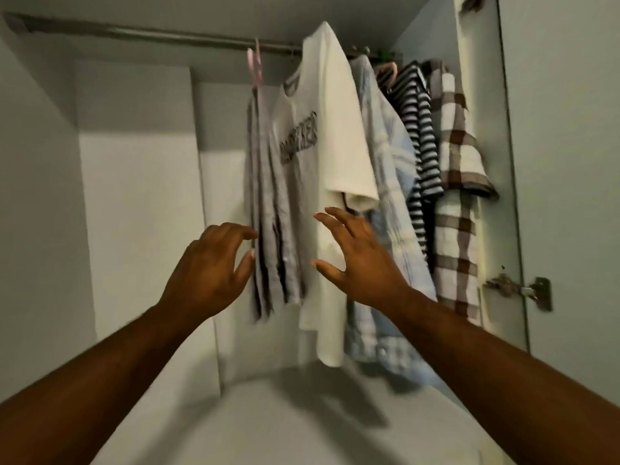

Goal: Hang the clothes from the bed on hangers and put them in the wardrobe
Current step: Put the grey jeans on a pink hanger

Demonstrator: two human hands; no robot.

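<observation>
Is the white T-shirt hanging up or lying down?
Hanging up: the white T-shirt dangles from the rail, its hem loose in the air.

Rail (161, 34): right stretch hidden behind the hanging clothes, upper centre.
White T-shirt (332, 135): chest lettering smeared, unreadable.
Grey garment (268, 209): motion-blurred, kind unclear.
Left hand (211, 266): fingertips at the grey cloth's edge, contact uncertain.
Left forearm (84, 380), right forearm (520, 357): cut off at the lower corners.
</observation>
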